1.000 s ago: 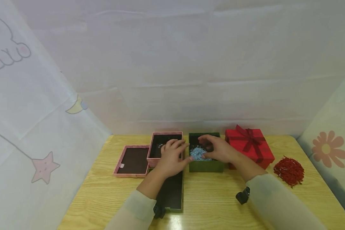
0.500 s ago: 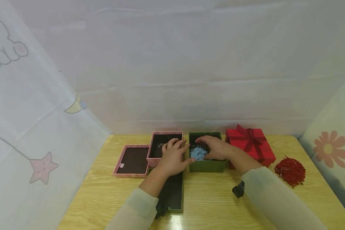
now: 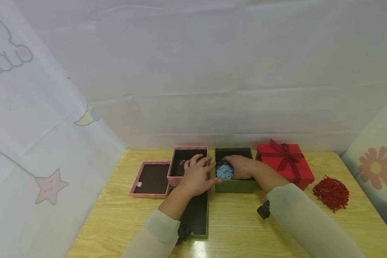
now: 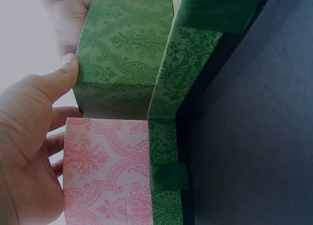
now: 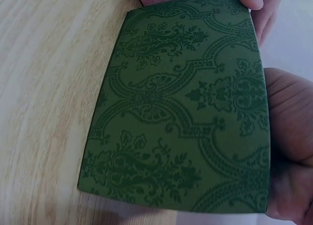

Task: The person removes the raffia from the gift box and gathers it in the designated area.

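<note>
A green patterned box (image 3: 234, 186) stands open on the table, holding blue shredded paper (image 3: 224, 171). My right hand (image 3: 243, 167) reaches down into it, over and beside the shreds; its fingertips are partly hidden inside, and I cannot tell whether they grip any. My left hand (image 3: 195, 178) spreads over the right side of a pink patterned box (image 3: 175, 180), its thumb tip at the green box's near left corner. In the left wrist view, the thumb touches the edge of the green box (image 4: 124, 49), while other fingers lie behind the pink box (image 4: 110, 171).
A pink lid (image 3: 153, 179) lies inside-up at left. A dark-lined green lid (image 3: 195, 215) lies below my left hand. At right stand a red gift box with a bow (image 3: 283, 161) and a pile of red shredded paper (image 3: 331, 192). A cloth wall (image 3: 229, 89) rises behind the table.
My right hand has lowered deeper into the green box, its wrist moving left and down toward the blue shreds. The left hand stays nearly in place. The whole view shifts slightly.
</note>
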### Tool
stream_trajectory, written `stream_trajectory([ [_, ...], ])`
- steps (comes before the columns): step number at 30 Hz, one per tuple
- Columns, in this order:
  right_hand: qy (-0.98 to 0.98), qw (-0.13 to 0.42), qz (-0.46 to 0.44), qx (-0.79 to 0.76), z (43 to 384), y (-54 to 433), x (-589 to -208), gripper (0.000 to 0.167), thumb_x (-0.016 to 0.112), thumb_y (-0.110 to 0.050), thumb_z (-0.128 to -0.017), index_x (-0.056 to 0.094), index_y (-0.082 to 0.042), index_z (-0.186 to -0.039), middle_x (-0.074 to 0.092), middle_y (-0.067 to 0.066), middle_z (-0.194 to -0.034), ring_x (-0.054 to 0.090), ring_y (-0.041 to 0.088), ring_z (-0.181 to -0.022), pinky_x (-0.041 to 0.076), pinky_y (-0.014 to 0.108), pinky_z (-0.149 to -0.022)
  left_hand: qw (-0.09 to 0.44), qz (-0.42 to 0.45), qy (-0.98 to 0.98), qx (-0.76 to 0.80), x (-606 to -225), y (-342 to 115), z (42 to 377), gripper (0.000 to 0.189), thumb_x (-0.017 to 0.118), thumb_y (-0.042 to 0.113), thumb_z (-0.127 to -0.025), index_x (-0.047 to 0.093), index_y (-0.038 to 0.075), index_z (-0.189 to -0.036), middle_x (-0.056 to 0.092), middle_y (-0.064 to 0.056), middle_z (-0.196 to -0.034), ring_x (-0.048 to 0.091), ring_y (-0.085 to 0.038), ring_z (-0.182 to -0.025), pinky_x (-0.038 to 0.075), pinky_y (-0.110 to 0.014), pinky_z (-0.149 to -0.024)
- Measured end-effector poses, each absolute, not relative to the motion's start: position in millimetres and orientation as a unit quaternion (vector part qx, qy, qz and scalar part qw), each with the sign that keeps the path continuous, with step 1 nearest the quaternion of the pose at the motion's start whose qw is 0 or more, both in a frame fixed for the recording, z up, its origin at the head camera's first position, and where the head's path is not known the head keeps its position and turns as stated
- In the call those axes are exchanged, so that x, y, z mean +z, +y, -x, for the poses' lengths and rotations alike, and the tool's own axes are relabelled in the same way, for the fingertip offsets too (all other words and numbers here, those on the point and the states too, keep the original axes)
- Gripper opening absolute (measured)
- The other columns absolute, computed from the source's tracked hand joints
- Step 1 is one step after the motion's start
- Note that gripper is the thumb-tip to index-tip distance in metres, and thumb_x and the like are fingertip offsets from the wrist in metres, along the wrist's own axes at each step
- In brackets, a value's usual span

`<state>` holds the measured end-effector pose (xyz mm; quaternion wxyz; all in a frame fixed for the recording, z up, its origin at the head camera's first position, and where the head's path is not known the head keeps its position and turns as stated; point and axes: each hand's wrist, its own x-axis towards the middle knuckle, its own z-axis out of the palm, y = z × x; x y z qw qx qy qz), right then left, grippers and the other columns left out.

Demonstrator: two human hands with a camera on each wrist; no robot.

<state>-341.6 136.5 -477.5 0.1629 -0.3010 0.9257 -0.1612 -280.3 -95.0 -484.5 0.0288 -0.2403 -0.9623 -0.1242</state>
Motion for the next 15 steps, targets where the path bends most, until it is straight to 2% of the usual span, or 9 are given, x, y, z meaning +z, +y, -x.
stream_trajectory([
  [5, 0.925, 0.190, 0.294, -0.145, 344, 134, -483, 0.081, 0.083, -0.032, -0.090, 0.044, -0.001, -0.154, 0.058, 0.021, -0.141, 0.058, 0.037, -0.127, 0.049, 0.053, -0.105, 0.026, 0.238, -0.962, -0.130, -485, -94, 280, 0.073, 0.061, 0.068, -0.095, 0.055, 0.024, -0.153, 0.041, 0.001, -0.163, 0.022, -0.033, -0.153, 0.020, -0.068, -0.116],
  [10, 0.920, 0.210, 0.296, -0.149, 345, 131, -489, 0.076, 0.078, -0.025, -0.093, 0.042, -0.001, -0.155, 0.056, 0.022, -0.145, 0.054, 0.039, -0.132, 0.046, 0.054, -0.108, 0.031, 0.241, -0.961, -0.134, -487, -93, 279, 0.074, 0.062, 0.068, -0.094, 0.056, 0.023, -0.152, 0.041, 0.000, -0.162, 0.022, -0.033, -0.153, 0.020, -0.068, -0.115],
  [15, 0.912, 0.212, 0.304, -0.177, 343, 130, -494, 0.071, 0.077, -0.017, -0.093, 0.045, -0.004, -0.155, 0.057, 0.018, -0.144, 0.056, 0.036, -0.131, 0.046, 0.053, -0.107, 0.032, 0.240, -0.961, -0.134, -489, -92, 278, 0.075, 0.061, 0.069, -0.093, 0.056, 0.023, -0.152, 0.042, -0.001, -0.162, 0.022, -0.034, -0.153, 0.020, -0.069, -0.116],
])
